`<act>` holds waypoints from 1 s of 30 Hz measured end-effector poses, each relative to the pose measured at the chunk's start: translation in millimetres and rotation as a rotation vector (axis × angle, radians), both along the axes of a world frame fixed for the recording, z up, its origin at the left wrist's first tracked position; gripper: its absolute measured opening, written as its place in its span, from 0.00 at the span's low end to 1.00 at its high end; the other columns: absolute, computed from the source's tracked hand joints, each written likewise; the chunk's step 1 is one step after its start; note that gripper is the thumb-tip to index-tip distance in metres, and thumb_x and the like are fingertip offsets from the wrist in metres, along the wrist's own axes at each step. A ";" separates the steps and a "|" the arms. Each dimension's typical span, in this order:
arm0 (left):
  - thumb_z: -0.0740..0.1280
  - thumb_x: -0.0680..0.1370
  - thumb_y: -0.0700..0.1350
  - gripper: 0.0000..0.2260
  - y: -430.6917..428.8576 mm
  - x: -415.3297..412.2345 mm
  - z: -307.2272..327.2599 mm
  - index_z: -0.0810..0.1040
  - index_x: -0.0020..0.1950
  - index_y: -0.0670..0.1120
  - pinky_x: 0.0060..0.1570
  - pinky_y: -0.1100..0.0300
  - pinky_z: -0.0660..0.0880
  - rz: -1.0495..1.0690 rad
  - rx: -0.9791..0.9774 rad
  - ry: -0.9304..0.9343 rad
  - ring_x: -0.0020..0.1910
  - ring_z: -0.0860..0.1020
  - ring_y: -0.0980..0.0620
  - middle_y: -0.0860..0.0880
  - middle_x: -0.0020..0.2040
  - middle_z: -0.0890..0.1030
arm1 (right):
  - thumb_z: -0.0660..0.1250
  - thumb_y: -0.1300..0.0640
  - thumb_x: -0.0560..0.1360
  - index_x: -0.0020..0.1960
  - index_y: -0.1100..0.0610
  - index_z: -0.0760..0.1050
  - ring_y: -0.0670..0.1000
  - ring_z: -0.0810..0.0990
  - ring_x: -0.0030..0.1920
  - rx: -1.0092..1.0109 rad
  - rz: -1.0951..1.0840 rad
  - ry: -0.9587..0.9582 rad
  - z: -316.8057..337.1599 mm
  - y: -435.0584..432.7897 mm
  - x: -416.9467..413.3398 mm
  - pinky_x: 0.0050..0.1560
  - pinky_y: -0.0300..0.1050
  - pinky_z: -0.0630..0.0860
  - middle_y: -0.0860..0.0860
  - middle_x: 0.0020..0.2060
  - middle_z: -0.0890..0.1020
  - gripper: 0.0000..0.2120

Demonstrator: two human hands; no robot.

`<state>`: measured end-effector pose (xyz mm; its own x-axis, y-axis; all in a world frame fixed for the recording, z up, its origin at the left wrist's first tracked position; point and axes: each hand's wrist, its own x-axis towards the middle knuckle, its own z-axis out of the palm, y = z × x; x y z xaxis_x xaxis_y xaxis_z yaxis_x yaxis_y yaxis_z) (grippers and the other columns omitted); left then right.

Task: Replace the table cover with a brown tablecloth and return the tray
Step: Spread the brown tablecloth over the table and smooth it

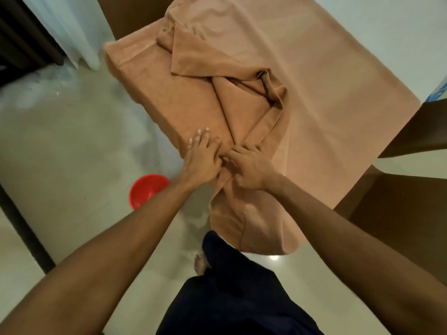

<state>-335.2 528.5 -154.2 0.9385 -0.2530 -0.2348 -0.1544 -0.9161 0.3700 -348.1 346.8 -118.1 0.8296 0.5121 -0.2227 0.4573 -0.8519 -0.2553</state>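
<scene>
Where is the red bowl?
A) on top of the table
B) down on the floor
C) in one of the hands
B: the bowl sits on the pale floor, while the left hand and right hand touch only the tablecloth.

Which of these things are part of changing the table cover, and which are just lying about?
Part of the job: brown tablecloth, left hand pressing it flat, right hand gripping a fold.
Just lying about: red bowl on the floor, white curtain, brown furniture on the right.
</scene>
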 end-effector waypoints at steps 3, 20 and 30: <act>0.55 0.83 0.48 0.28 -4.8 -16.4 1.3 0.52 0.81 0.42 0.77 0.43 0.47 -0.024 0.036 0.050 0.80 0.44 0.37 0.39 0.81 0.45 | 0.67 0.51 0.69 0.49 0.48 0.80 0.50 0.71 0.45 -0.110 0.106 0.025 6.7 -13.7 -1.0 0.48 0.52 0.72 0.46 0.44 0.79 0.10; 0.61 0.79 0.46 0.31 -48.5 -32.2 14.2 0.56 0.79 0.38 0.77 0.43 0.50 0.160 0.170 0.070 0.79 0.50 0.37 0.36 0.80 0.54 | 0.57 0.38 0.80 0.59 0.44 0.76 0.51 0.69 0.57 -0.458 0.405 0.113 68.9 -154.7 6.7 0.54 0.50 0.69 0.48 0.57 0.72 0.16; 0.71 0.77 0.53 0.42 -86.1 -81.3 14.2 0.48 0.82 0.46 0.78 0.43 0.51 0.232 0.115 0.267 0.80 0.43 0.38 0.39 0.81 0.42 | 0.67 0.47 0.73 0.75 0.49 0.60 0.56 0.78 0.56 -0.176 0.587 0.264 31.9 -97.5 -58.3 0.59 0.54 0.71 0.52 0.58 0.79 0.33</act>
<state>-416.5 442.4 -140.0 0.8697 0.0010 -0.4936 0.1499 -0.9533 0.2622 -406.4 249.3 -86.2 0.3305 0.7994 -0.5017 0.7988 -0.5200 -0.3023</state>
